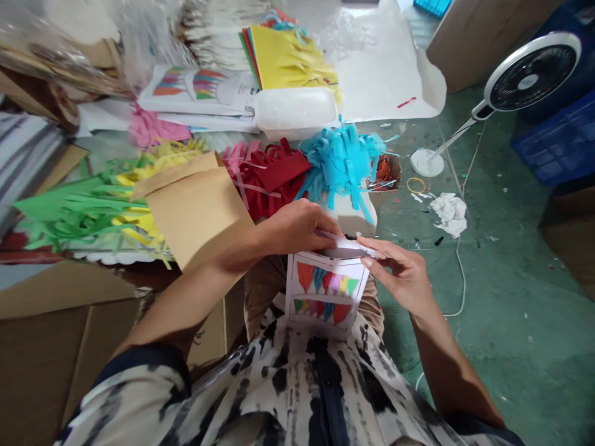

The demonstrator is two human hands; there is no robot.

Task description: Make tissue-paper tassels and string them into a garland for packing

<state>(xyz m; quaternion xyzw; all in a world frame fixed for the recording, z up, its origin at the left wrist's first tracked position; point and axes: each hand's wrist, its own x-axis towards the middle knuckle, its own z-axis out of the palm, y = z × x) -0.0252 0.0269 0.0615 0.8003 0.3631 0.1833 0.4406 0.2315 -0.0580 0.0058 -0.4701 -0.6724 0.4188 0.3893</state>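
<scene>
A white printed sheet (320,291), with rows of colourful fringed bunting pictured on it, stands in front of my body. Its upper part looks folded over, or is a flap, leaving a gap along the top. My left hand (304,226) pinches that top part from the left, its fingertips partly hidden. At the upper right corner, my right hand (402,269) grips the edge between thumb and fingers. Left of my left hand lies a brown paper envelope (195,204) with its flap folded. Just beyond the hands are fringed blue paper (344,158) and dark red paper (274,173).
Green (69,214) and yellow fringed paper lie to the left. A white plastic tray (296,111) stands at the back beside a stack of yellow sheets (288,59) and printed papers (199,93). A white fan (530,77) stands on the right; crumpled tissue (449,214) lies nearby.
</scene>
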